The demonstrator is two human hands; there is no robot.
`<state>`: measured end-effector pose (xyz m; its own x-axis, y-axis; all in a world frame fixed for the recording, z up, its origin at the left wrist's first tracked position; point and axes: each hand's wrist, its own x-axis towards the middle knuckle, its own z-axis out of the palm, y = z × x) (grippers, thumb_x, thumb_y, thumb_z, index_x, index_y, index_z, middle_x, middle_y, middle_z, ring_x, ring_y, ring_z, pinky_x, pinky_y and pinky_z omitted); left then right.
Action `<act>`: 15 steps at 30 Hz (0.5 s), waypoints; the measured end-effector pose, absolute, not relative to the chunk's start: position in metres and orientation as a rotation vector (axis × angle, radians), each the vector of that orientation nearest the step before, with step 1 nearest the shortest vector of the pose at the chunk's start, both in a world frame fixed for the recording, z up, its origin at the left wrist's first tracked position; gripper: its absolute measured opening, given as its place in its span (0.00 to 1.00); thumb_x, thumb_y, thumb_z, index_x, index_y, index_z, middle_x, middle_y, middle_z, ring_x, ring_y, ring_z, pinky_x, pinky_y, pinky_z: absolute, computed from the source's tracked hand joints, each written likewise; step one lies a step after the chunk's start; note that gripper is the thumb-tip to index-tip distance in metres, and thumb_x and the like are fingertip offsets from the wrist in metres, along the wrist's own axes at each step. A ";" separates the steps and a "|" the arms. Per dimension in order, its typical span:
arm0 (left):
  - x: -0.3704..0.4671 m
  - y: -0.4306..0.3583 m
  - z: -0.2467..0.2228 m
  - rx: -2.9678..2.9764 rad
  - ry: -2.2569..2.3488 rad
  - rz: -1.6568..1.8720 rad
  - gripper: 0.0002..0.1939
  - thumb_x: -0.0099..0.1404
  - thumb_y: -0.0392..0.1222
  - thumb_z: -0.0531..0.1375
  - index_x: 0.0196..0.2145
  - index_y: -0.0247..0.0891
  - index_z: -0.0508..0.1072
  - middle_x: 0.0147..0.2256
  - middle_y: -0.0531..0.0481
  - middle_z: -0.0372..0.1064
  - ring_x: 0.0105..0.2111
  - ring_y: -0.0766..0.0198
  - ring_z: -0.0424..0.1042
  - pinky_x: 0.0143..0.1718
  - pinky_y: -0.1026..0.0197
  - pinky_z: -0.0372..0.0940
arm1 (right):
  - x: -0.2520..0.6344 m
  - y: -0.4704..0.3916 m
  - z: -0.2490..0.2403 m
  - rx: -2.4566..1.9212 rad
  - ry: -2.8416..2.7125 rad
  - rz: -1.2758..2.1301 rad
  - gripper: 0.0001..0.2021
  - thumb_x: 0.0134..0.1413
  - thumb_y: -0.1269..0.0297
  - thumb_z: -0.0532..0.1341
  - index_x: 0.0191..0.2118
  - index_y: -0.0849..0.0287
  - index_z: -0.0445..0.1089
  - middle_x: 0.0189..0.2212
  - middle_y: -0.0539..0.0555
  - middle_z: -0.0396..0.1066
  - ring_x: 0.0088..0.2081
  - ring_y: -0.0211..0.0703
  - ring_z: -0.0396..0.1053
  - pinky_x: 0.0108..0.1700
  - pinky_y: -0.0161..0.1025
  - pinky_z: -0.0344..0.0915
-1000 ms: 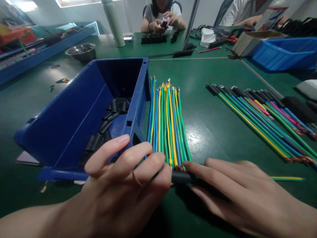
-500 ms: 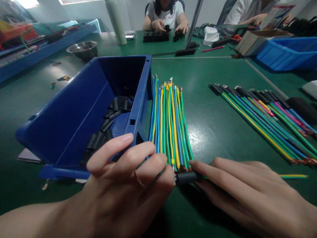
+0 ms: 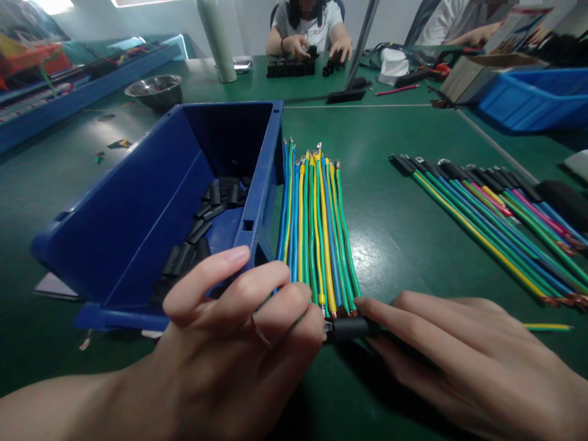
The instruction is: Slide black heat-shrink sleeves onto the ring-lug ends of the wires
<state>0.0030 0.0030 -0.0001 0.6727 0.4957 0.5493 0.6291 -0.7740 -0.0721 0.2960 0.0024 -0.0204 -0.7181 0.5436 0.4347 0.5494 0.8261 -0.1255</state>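
My left hand (image 3: 243, 331) is closed at the bottom centre, its fingertips pinching the metal end of a cable. A black sleeve (image 3: 350, 328) sits around that cable between my two hands. On the right, my right hand (image 3: 450, 343) is closed on the same cable, beside the sleeve's right end; a green-yellow length (image 3: 546, 327) shows beyond it. Just above lies a row of blue, green and yellow cables (image 3: 316, 233). Several loose black sleeves (image 3: 186, 257) lie inside the dark blue bin (image 3: 124, 202) at the left.
More cables with black sleeves (image 3: 487, 226) lie at the right. Farther back are a metal bowl (image 3: 156, 89), a pale green bottle (image 3: 218, 43), a metal stand (image 3: 346, 95), a cardboard box (image 3: 463, 76) and a light blue bin (image 3: 533, 101). Two people sit across the table.
The black sleeve stands very slightly farther right, with a bit more metal showing at its left end. Both hands keep their hold, and the view has shifted a little.
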 end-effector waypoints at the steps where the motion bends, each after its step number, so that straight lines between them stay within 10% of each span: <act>1: 0.003 0.003 0.001 -2.626 -0.904 -0.760 0.14 0.83 0.29 0.57 0.51 0.44 0.80 0.43 0.58 0.84 0.59 0.69 0.73 0.86 0.63 0.34 | 0.296 0.002 -0.020 -0.810 -2.543 -0.021 0.12 0.89 0.69 0.51 0.60 0.62 0.70 0.27 0.43 0.68 0.23 0.37 0.62 0.24 0.41 0.54; 15: 0.004 0.004 -0.001 -2.612 -0.902 -0.773 0.15 0.82 0.28 0.57 0.49 0.44 0.80 0.42 0.57 0.84 0.58 0.69 0.73 0.86 0.64 0.34 | 0.296 -0.001 -0.026 -0.857 -2.510 -0.019 0.17 0.90 0.64 0.51 0.69 0.67 0.67 0.31 0.45 0.76 0.26 0.36 0.73 0.28 0.39 0.62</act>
